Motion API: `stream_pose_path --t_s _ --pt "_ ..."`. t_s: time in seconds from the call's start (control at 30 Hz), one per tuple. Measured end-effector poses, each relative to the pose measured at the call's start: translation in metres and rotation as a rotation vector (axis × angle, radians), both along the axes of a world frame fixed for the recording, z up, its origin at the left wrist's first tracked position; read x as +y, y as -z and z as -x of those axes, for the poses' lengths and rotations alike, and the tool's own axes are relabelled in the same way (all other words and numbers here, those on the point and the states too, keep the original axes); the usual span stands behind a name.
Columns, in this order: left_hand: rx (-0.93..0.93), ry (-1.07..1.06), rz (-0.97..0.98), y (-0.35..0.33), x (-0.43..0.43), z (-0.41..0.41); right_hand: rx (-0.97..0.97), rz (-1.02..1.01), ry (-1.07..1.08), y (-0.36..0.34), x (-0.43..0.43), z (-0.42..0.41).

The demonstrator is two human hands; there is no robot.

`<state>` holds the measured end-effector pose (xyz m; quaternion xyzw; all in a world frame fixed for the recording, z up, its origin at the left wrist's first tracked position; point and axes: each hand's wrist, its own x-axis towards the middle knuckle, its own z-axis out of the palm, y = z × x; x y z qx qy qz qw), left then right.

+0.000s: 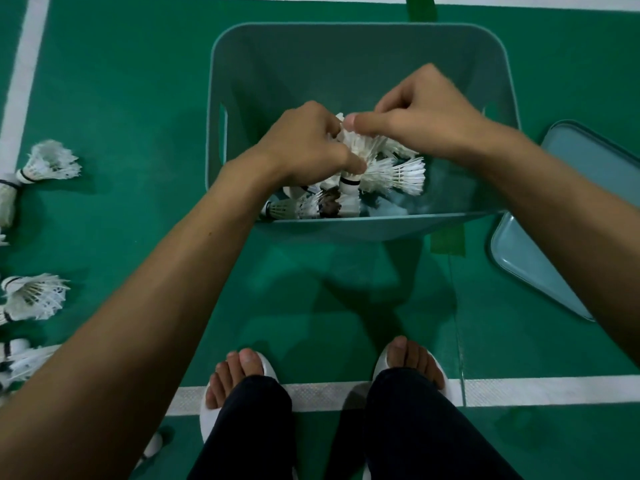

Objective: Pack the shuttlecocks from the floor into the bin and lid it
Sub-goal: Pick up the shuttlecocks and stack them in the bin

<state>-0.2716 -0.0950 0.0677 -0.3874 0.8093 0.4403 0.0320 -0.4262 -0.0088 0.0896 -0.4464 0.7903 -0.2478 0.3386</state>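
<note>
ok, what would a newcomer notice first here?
Both hands meet over the teal bin at centre: the left hand and right hand grip a bunch of white shuttlecocks above those already inside. On the green floor, loose shuttlecocks lie at far left and the lid at right.

Bin (346, 226): teal plastic, smooth, matt. Lid (530, 258): like plastic, a slight gloss is noted. Shuttlecocks (394, 174): white feathers, frayed at the tips. Floor (121, 98): green matting, smooth, softly reflective. Court line (554, 391): white, finely textured. Sandals (208, 422): white, smooth. Trousers (415, 431): dark matt cloth.
</note>
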Motion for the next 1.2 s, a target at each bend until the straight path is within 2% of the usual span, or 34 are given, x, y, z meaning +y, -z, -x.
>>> stream_pose_path --t_s 0.2,0.4,0.63,0.77,0.97,1.07,1.2 --pt "-0.020 0.044 -0.008 0.005 0.001 -0.001 0.241 0.070 -0.111 0.004 0.010 0.002" --pt "-0.004 0.077 -0.044 0.007 0.008 0.007 0.112 0.125 -0.222 0.000 0.014 0.000" --pt "0.007 0.050 -0.059 0.005 0.008 0.009 0.198 0.130 -0.311 -0.005 0.019 -0.001" --pt "-0.009 0.063 -0.045 0.007 0.004 0.008 0.247 0.012 -0.254 -0.006 0.017 0.006" --pt "0.064 -0.050 0.028 0.020 -0.003 0.002 0.283 -0.321 -0.052 0.011 0.021 0.018" --pt "0.065 -0.048 0.097 0.024 -0.005 0.001 0.230 -0.412 -0.003 0.019 0.021 0.010" --pt "0.051 -0.045 0.111 0.029 -0.007 0.000 0.063 -0.498 0.094 0.034 0.013 -0.002"
